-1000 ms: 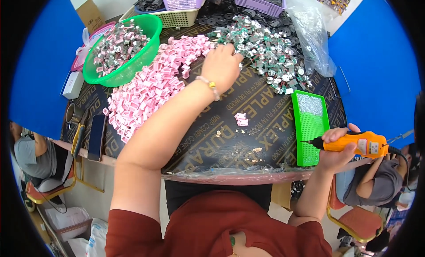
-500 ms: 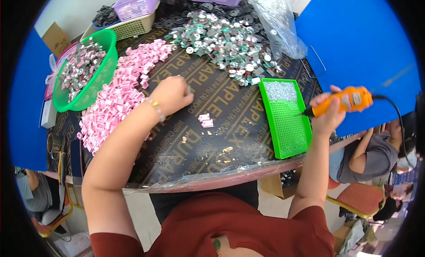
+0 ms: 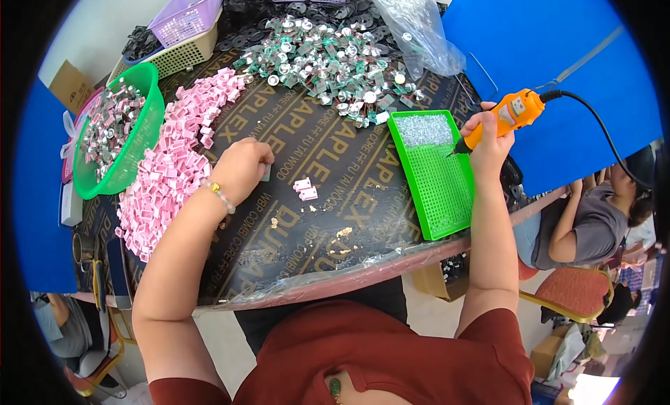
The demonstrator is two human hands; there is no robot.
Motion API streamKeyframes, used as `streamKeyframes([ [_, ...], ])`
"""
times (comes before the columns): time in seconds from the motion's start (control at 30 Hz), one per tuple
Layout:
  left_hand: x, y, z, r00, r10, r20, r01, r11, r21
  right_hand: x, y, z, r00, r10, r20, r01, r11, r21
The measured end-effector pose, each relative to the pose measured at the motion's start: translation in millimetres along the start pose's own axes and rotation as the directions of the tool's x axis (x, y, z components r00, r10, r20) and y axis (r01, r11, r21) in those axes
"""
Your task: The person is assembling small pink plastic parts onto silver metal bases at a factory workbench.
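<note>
My right hand is wrapped round an orange electric screwdriver. Its dark tip points down over the perforated green tray, close to the heap of small silver screws at the tray's far end; whether it touches the tray I cannot tell. My left hand is closed, its fingertips pinching a small pale greenish, see-through piece, mostly hidden by the fingers. Two small pink parts lie side by side on the dark table, to the right of that hand. A big pile of pink plastic parts spreads to its left.
Green-and-silver small assemblies are heaped at the back. At left stands a green basin of mixed parts, near a purple basket. A clear plastic bag lies at back right. A black cable trails from the screwdriver. Another person sits at right.
The view has shifted slightly. My right hand has moved farther away, bringing the screwdriver tip over the tray near the screws. My left hand has drawn back a little toward me.
</note>
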State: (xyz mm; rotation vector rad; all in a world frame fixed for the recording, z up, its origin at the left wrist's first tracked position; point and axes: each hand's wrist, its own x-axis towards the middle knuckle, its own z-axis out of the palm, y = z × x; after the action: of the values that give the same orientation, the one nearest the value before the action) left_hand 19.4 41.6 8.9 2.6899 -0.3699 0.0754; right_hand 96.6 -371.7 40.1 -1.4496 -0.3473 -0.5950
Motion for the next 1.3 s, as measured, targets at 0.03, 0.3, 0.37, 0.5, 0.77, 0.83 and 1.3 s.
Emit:
streamKeyframes([
  [0.03, 1.1, 0.6, -2.7, 0.999, -0.021, 0.043, 0.021, 1.000, -0.012, -0.5, 0.5, 0.2, 1.000, 0.000, 0.007, 0.000, 1.000, 0.009],
  [0.3, -1.8, -3.2, -23.2, 0.984, -0.102, 0.148, 0.141, 0.947, -0.290, -2.3, -0.5, 4.7, 1.000, -0.004, -0.004, 0.004, 0.999, -0.039],
  [0.37, -6.3, -2.3, -24.6, 0.970, -0.181, 0.165, 0.234, 0.887, -0.398, -1.9, 0.5, 2.5, 1.000, -0.005, -0.002, 0.005, 0.999, -0.050],
  [0.5, -20.2, 2.2, -21.2, 0.953, -0.226, 0.203, 0.301, 0.610, -0.733, -0.5, -10.5, -0.6, 0.995, -0.098, -0.035, 0.098, 0.995, -0.009],
  [0.77, -42.5, 32.9, -16.9, 0.939, -0.142, 0.312, 0.312, -0.022, -0.950, -29.2, -84.7, 61.2, 0.978, -0.201, 0.052, 0.186, 0.958, 0.217],
  [0.83, -39.8, 39.7, -8.9, 0.961, -0.139, 0.237, 0.220, -0.128, -0.967, -41.7, -94.7, 83.3, 0.968, -0.219, 0.120, 0.184, 0.950, 0.251],
  [1.3, -47.9, 41.2, 17.1, 0.972, -0.231, -0.038, -0.056, -0.072, -0.996, -93.6, -67.1, 162.8, 0.959, 0.019, 0.283, -0.156, 0.868, 0.471],
])
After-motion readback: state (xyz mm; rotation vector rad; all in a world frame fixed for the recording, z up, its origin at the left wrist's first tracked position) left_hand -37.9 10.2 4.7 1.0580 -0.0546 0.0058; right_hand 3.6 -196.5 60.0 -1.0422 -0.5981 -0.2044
